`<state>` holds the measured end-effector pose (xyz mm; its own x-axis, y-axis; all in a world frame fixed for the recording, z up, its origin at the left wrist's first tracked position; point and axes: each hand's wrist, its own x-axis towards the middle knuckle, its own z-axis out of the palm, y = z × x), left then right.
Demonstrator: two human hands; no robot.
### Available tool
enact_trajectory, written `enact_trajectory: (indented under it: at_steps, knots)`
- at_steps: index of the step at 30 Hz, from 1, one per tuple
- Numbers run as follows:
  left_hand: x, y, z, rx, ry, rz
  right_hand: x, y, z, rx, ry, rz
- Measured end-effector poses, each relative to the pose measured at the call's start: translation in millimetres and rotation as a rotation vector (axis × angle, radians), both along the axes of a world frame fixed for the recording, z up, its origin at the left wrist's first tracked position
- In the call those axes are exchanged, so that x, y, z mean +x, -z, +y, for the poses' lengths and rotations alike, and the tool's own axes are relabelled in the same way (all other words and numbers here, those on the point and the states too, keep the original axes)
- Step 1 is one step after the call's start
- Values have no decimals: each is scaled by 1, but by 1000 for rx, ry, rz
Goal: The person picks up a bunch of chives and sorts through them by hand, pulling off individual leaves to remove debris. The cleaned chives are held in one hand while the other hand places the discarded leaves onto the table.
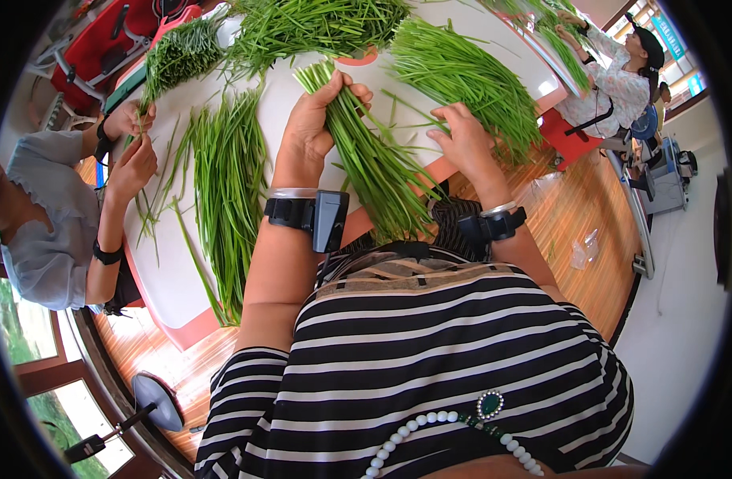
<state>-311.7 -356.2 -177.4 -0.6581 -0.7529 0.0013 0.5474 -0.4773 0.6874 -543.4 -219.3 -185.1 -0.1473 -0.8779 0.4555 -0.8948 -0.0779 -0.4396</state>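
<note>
A thick bunch of green chives (370, 164) is gripped in my left hand (314, 120), its pale cut ends up by my thumb and its long leaves slanting down to the right, close to my striped top. Beside it my right hand (466, 144) hovers with thumb and fingers apart, near a few loose stalks (406, 112) at the table's edge. To the left of my left forearm a long pile of chives (232, 184) lies on the white table (165, 279). Another heap of chives (466, 84) is spread beyond my right hand.
At the far side lie more greens (314, 32) and a darker bundle (182, 56). On the left, a co-worker's hands (133, 152) handle thin stalks. Another person (613, 76) works at the far right. A clear plastic bag (584, 250) rests on the wooden floor.
</note>
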Motion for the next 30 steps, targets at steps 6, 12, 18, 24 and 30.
enact_trajectory:
  at_steps: [6, 12, 18, 24, 30]
  knots:
    - [18, 2, -13, 51, 148, 266, -5, -5, -13, 202, 63, 78]
    - [8, -1, -2, 76, 65, -71, 8, -12, -20, 7, -4, 2]
    - [-12, -7, 19, 9, -76, -135, 36, -17, -30, -129, -170, -383]
    - [-27, -12, 34, -1, -166, -193, 61, -22, -34, -210, -178, -266]
    - [-26, -8, 31, 42, -206, -147, 62, -16, -34, -158, -196, -334]
